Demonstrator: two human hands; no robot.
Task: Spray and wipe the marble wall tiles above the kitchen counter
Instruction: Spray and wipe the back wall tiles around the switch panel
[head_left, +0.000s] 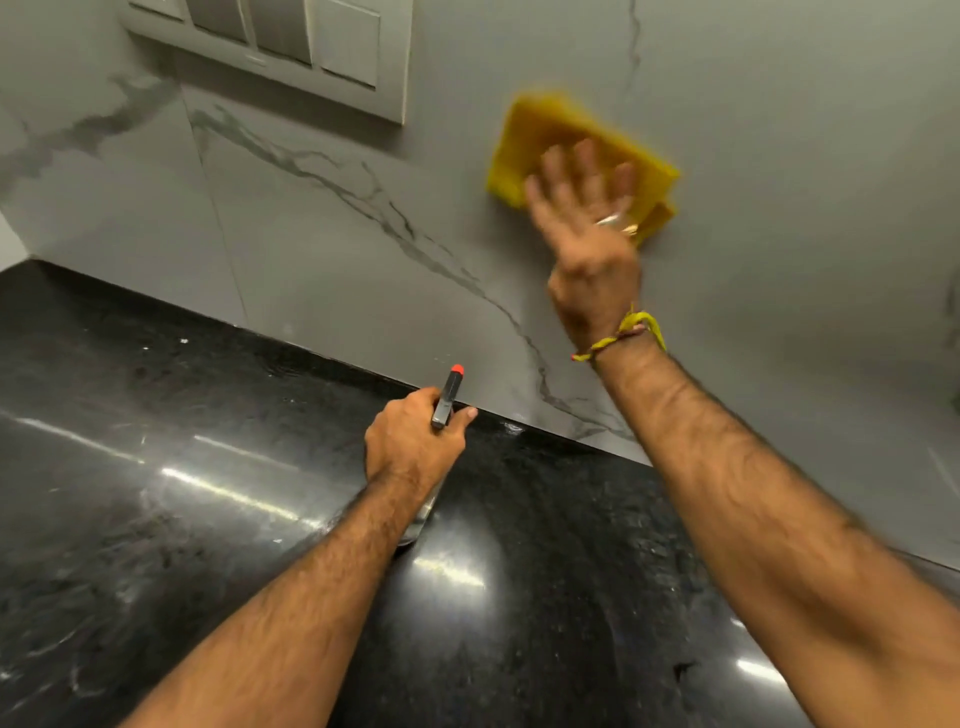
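Fingers of the right hand (582, 218): spread wide and laid flat against a yellow cloth (566, 140), which is pressed to the marble wall tiles (322, 218); nothing is gripped, the cloth is only pinned under the palm and fingertips.
Cloth: blurred at its edges; it extends above and to both sides of the fingertips, with a folded corner showing just beside the little-finger side.
Ring and wrist: a ring is seen on one right finger; a yellow thread band (631, 332) is tied at the wrist below the palm.
Fingers of the left hand (415, 447): curled closed around a spray bottle (447, 400), with the thumb extended beside its neck.
Spray bottle: its dark head with an orange-red nozzle tip rises above the knuckles; its clear body is partly seen below the hand, over the black granite counter (156, 493).
Switch panel (275, 47): mounted on the wall, well apart from the right fingertips, up and to their left.
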